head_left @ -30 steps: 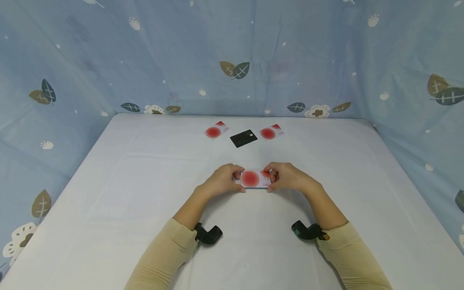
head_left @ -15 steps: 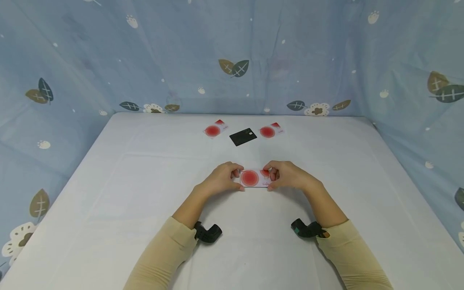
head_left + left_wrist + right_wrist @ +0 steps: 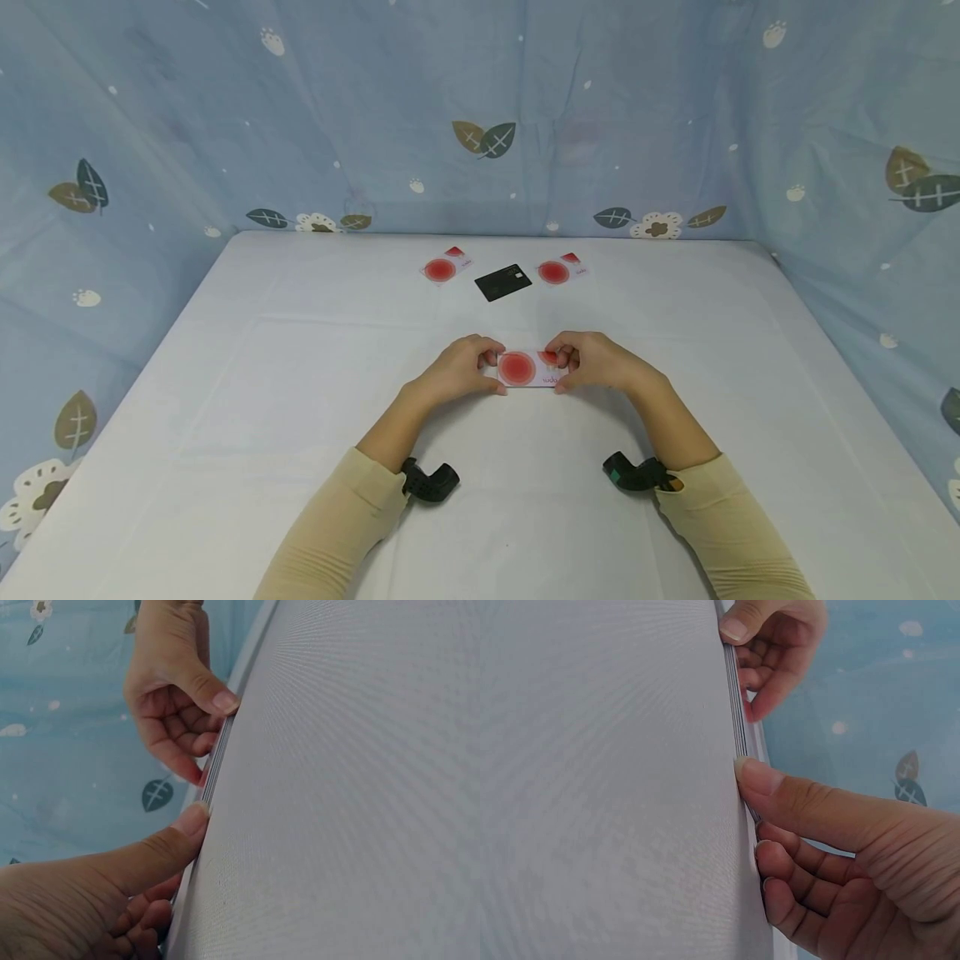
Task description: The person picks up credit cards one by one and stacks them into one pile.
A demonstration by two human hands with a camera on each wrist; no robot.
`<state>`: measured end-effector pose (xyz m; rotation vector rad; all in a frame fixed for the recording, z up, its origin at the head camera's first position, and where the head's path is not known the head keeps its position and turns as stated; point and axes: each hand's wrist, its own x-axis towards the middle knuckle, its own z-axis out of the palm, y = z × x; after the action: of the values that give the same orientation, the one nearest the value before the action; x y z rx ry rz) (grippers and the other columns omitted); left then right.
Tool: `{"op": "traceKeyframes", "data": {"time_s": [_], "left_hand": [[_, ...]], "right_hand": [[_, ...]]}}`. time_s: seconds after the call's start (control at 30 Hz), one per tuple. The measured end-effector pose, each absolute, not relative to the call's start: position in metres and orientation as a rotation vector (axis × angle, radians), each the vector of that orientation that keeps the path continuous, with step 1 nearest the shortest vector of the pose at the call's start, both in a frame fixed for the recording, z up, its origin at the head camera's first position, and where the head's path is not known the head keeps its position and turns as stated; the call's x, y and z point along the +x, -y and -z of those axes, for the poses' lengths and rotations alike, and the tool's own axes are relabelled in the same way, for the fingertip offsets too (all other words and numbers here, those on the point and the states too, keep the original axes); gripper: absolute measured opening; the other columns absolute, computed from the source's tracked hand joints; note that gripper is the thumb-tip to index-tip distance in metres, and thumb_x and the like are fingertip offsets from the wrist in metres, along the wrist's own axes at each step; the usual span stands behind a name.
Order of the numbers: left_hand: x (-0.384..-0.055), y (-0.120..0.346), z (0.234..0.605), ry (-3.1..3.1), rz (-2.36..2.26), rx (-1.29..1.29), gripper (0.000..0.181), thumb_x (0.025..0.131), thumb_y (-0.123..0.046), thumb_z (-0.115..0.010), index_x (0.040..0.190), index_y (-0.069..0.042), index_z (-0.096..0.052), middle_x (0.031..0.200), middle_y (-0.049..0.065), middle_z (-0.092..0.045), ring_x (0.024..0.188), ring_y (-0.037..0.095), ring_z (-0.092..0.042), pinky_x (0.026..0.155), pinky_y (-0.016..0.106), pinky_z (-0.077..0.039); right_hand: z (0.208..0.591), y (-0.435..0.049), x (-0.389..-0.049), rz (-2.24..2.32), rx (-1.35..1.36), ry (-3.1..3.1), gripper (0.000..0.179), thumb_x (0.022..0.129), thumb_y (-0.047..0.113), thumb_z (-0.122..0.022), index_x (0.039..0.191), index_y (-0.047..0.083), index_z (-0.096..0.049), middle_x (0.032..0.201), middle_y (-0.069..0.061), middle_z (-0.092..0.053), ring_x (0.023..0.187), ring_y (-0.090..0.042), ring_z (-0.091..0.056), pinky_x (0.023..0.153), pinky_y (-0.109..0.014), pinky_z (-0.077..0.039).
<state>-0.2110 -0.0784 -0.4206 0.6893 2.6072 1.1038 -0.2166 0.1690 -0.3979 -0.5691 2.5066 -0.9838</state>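
Observation:
A small stack of cards [image 3: 517, 368], its top one white with a red circle, lies flat on the table in the head view. The left hand [image 3: 459, 368] pinches its left end between thumb and fingers. At the right end the right hand [image 3: 600, 365] does the same, with a fingertip over the top card's red corner. Layered edges of the stack [image 3: 215, 766] show between both thumbs in the left wrist view. From the right wrist view the stack's edge [image 3: 737, 705] looks even, thumbs pressed along its near side.
Beyond the hands lie a black card [image 3: 503, 283] with a chip and two red-circle cards, one on the left [image 3: 442, 268] and one on the right [image 3: 558, 271]. The white-covered table [image 3: 300, 400] meets a blue leaf-patterned curtain [image 3: 337, 108] at the back.
Both hands stay at the ends of the stack. The teal edge seen under the top card earlier no longer shows, and the stack's front looks more even. The head view has shifted slightly.

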Motion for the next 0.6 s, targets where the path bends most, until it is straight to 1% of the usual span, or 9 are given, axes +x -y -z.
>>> {"op": "traceKeyframes", "data": {"time_s": [0.37,0.6], "left_hand": [[-0.2122,0.0790,0.4220,-2.587,-1.144,0.690,0.052,0.069,-0.018,-0.084,0.114,-0.003,-0.064,0.089,0.001,-0.058,0.080,0.014,-0.049,0.073,0.025,-0.042],[-0.2150,0.0797,0.4273,-2.595,-1.155,0.694,0.052,0.068,-0.018,-0.085,0.113,-0.004,-0.065,0.089,0.002,-0.058,0.080,0.014,-0.049,0.072,0.024,-0.042]], "right_hand": [[0.3961,-0.1699,-0.2167,0.982,-0.567,-2.497,0.048,0.068,0.008,-0.083,0.110,-0.001,-0.061,0.088,-0.008,-0.057,0.081,-0.020,-0.050,0.071,-0.027,-0.047],[0.3973,-0.1701,-0.2178,1.001,-0.556,-2.487,0.049,0.068,0.008,-0.084,0.110,0.000,-0.061,0.088,-0.008,-0.056,0.080,-0.020,-0.050,0.070,-0.027,-0.047]]}}
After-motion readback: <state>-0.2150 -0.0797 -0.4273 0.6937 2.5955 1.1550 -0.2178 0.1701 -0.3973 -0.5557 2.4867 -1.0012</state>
